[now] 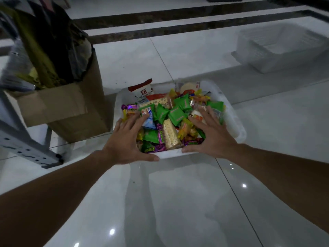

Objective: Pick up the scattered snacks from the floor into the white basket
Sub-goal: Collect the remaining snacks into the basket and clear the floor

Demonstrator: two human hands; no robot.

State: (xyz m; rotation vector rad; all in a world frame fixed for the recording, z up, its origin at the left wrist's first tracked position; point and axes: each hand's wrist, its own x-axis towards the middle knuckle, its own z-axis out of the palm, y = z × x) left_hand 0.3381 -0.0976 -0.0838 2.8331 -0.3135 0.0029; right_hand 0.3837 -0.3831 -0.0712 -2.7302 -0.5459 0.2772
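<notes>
Floor (178, 202): glossy white tile with dark stripes along the far edge. We see no loose snack anywhere on it in this view.

Cardboard box (67, 107): stands towards the far-left of the floor, stuffed with dark bags, and is just beside the left wall of the white basket. A grey metal rack leg (26, 145) sits at the left edge.

Second, clear basket (281, 49): far right, well apart. It is blurred and we cannot tell its contents.

White basket (236, 125): mid-floor, heaped above its rim with snacks (178, 114).

Left hand (128, 139) and right hand (211, 134): apart, one at each near corner of the basket. The fingers are straight and spread flat on the pile, the thumbs lie along the near rim, and nothing is gripped.

Judgement: collecting looks finished or nearly so, and the step in hand is settling the heap.

How to do it well:
- We should press with flat palms and light, even load. The cracker pack (170, 134) between the hands looks brittle and would break under a fingertip.
- We should work inward from the rim so that wrappers slide towards the centre, not over the wall.
- The red-and-white packet (142, 91) at the far-left corner leans over the rim. We judge it the likeliest to fall, so it should be tucked in first.
- The floor behind the box is hidden from us and should be checked before we call the task done.
</notes>
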